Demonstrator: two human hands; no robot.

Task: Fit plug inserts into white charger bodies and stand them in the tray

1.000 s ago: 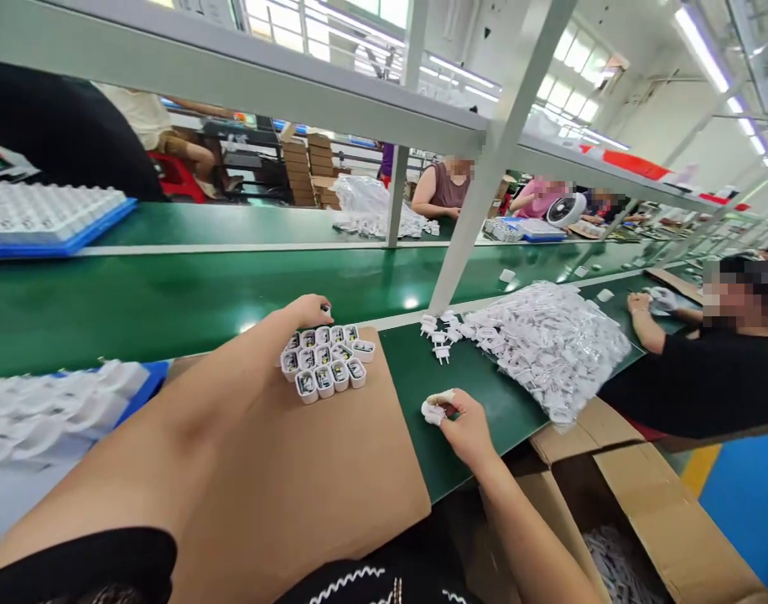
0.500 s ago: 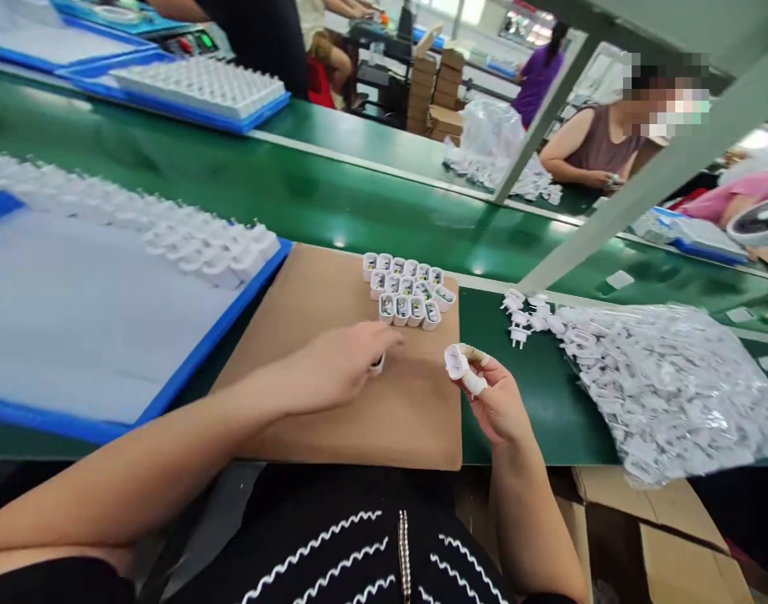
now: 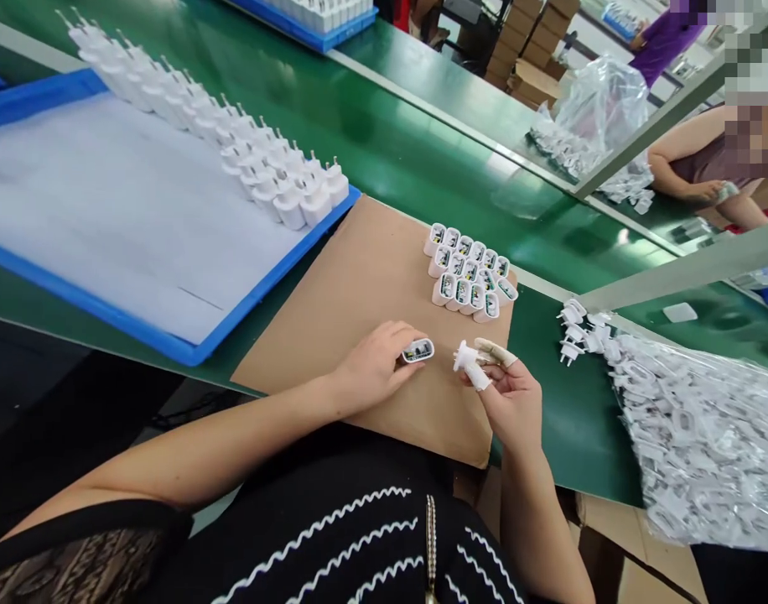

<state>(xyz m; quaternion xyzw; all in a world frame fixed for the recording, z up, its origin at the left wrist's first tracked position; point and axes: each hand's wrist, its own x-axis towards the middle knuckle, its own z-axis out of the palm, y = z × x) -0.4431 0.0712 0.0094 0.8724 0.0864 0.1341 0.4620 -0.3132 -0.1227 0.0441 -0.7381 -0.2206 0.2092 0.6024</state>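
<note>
My left hand (image 3: 377, 361) is closed around a white charger housing (image 3: 417, 350), its open end facing right and showing circuit parts inside. Between thumb and fingers of my right hand (image 3: 506, 382) is a white plug cover (image 3: 465, 356) with pins, held a short gap away from the housing. White coverings wrap some of my right fingers. Both hands are over a brown cardboard sheet (image 3: 334, 302). Beyond them, several open charger housings (image 3: 463, 292) stand in rows on the cardboard, circuit parts visible in their tops.
At left, a blue-edged tray (image 3: 101, 235) bears rows of white chargers (image 3: 289, 197) with pins upward. A clear bag of white plug covers (image 3: 704, 428) lies at right, with loose plug covers (image 3: 573, 331) beside it. Past a metal post (image 3: 654, 109), another person's arm (image 3: 686, 159) is visible.
My left hand now holds a housing raised toward the right hand. The plug cover in my right hand has turned, its pins now pointing left. The view has shifted and tilted.
</note>
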